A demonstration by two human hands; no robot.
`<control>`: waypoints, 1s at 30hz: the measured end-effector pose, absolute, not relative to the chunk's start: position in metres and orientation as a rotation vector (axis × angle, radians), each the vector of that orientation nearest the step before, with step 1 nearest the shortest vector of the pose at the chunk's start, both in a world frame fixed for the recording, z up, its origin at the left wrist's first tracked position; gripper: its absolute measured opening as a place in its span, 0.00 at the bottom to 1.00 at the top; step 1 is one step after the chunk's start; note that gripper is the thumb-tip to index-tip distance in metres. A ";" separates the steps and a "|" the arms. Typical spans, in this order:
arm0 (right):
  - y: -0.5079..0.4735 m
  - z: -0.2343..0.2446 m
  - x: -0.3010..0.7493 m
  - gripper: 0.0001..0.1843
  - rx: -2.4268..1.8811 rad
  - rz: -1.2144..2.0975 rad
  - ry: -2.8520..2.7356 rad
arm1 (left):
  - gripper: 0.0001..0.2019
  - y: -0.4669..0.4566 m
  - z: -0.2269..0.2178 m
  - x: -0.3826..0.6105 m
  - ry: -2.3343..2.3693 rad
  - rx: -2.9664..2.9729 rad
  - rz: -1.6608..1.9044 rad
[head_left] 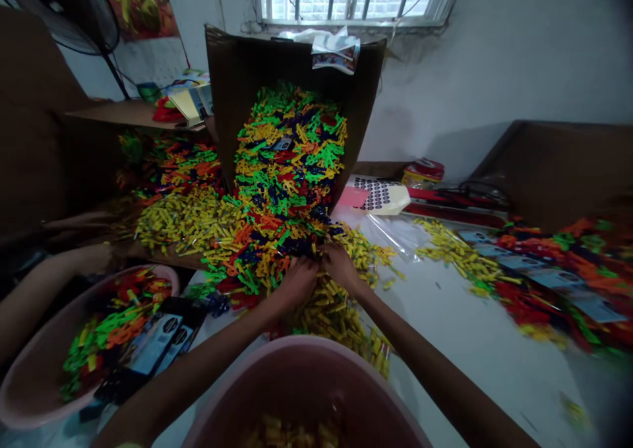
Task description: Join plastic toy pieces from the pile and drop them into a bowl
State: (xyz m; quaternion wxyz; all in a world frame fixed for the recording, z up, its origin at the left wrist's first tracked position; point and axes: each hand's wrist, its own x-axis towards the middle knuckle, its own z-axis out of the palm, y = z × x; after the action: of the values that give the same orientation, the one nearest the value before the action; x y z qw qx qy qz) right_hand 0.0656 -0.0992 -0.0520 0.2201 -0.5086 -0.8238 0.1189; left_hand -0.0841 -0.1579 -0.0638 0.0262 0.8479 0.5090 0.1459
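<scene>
My left hand (301, 280) and my right hand (338, 265) are close together at the foot of a heap of small colourful plastic pieces (291, 164). The fingers of both are bent inward over dark blue and yellow pieces; what they pinch is too small to make out. The heap spills out of a tilted cardboard box (363, 115). Short yellow tube-like pieces (331, 306) lie under and around my wrists. In front of me stands a pink basin (316, 346) with some yellow pieces (291, 431) at its bottom.
At left, another person's arm (44, 283) reaches past a second pink basin (30, 395) of mixed pieces and printed cards (155, 346). More yellow pieces (192, 220) cover the left side. On the right lie yellow pieces (459, 253), printed cards (544, 276) and a clear plastic bag (390, 233).
</scene>
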 end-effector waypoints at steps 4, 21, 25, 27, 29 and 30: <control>-0.072 -0.057 0.043 0.15 -1.406 0.330 -2.288 | 0.07 -0.188 -0.063 -0.114 1.548 2.299 0.850; -0.177 -0.015 0.069 0.26 -1.084 1.511 -1.222 | 0.18 -0.232 0.018 -0.113 1.137 1.273 1.251; -0.225 -0.003 0.080 0.25 -1.059 1.734 -1.006 | 0.13 -0.249 0.034 -0.092 1.109 1.586 1.271; -0.243 -0.001 0.084 0.25 -1.081 1.757 -1.011 | 0.11 -0.261 0.038 -0.081 1.081 1.636 1.249; -0.258 0.000 0.086 0.26 -1.122 1.730 -1.001 | 0.11 -0.273 0.038 -0.073 1.065 1.593 1.235; -0.264 0.001 0.086 0.26 -1.140 1.698 -0.990 | 0.12 -0.277 0.036 -0.070 1.076 1.552 1.251</control>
State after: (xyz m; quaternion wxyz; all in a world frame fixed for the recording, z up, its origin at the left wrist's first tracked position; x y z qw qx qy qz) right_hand 0.0861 -0.2643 0.0005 0.4210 -0.4549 -0.3953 0.6779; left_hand -0.0703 -0.2773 0.0363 0.4246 0.6203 0.4301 0.5000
